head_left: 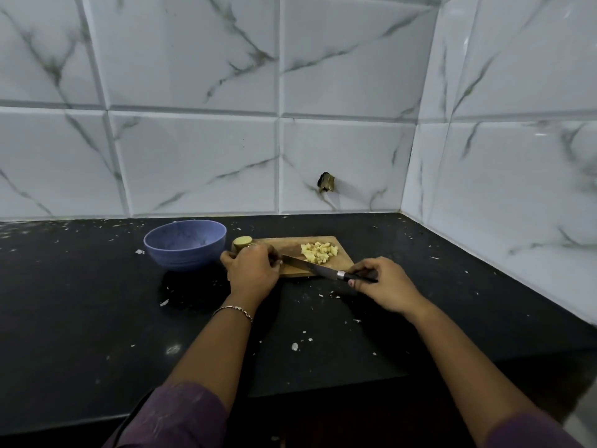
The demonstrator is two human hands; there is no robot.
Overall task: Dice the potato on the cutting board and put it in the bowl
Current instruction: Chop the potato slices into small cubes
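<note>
A wooden cutting board (342,258) lies on the black counter. A pile of diced potato (319,252) sits on its right half. My left hand (252,270) presses down on a piece of potato at the board's left end; most of that piece is hidden under my fingers. A potato chunk (241,243) pokes out behind the hand. My right hand (382,284) grips the dark handle of a knife (310,268), whose blade points left and meets my left fingertips. The blue bowl (185,244) stands just left of the board and looks empty.
The black counter (97,302) is speckled with small white scraps. A marble-tiled wall runs behind and along the right side, forming a corner. A dark hole (326,182) marks the back wall above the board.
</note>
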